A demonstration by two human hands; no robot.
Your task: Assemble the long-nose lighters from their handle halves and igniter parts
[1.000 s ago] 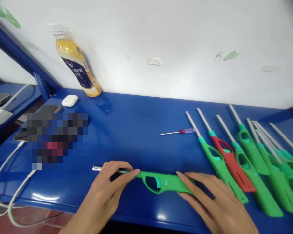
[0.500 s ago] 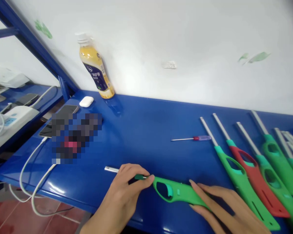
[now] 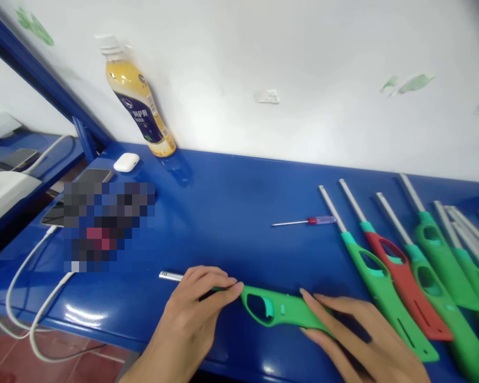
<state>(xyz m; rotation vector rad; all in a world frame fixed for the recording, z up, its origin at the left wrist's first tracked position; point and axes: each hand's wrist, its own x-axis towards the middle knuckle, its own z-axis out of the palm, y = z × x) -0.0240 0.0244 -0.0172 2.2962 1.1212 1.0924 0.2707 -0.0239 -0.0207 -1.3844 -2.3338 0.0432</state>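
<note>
A green lighter (image 3: 289,309) with a teal trigger lies across the front of the blue table, its metal tube pointing left. My left hand (image 3: 195,314) is closed round the lighter's neck, with thumb and fingertips pinched at the front of the green body; its fingers hide part of the tube. Around the rear of the handle, my right hand (image 3: 355,330) grips with its thumb on the near side and fingers on the far side. The handle's end is hidden under that hand.
Several green lighters (image 3: 393,298) and a red one (image 3: 415,290) lie at the right. Behind the hands is a screwdriver (image 3: 321,220). A bottle (image 3: 139,106), white case (image 3: 126,162), phone (image 3: 54,213) and cables (image 3: 43,306) are at the left.
The view has shifted, so the table items appear further left and slightly higher. Both hands keep their hold on the green lighter; the dark green piece by my left fingers is now mostly covered.
</note>
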